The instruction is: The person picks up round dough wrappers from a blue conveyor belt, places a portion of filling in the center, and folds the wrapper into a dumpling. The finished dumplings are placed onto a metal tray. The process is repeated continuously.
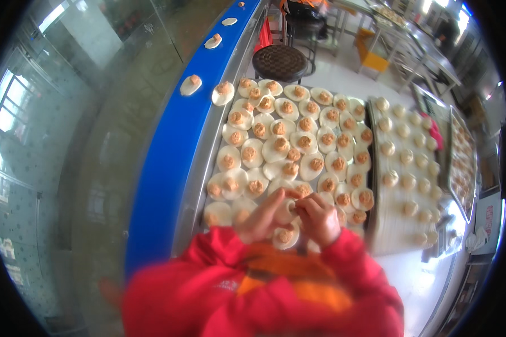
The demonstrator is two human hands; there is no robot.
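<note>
My left hand (265, 215) cups a partly gathered dough bun (285, 211) just above the metal work surface. The fingers of my right hand (318, 217) pinch the bun's edge from the other side. Many flat dough rounds, each topped with orange-brown filling, cover the surface around and beyond both hands; one such dough round (286, 236) lies just below them. To the right, a tray (379, 236) holds rows of closed white buns (407, 156).
A blue conveyor belt (164, 156) runs along the left, carrying filled dough rounds (191, 85). One dough round (223, 93) overlaps its metal edge. A round stool (280, 63) stands beyond the surface. Another tray (468, 210) with filled pieces is at the far right.
</note>
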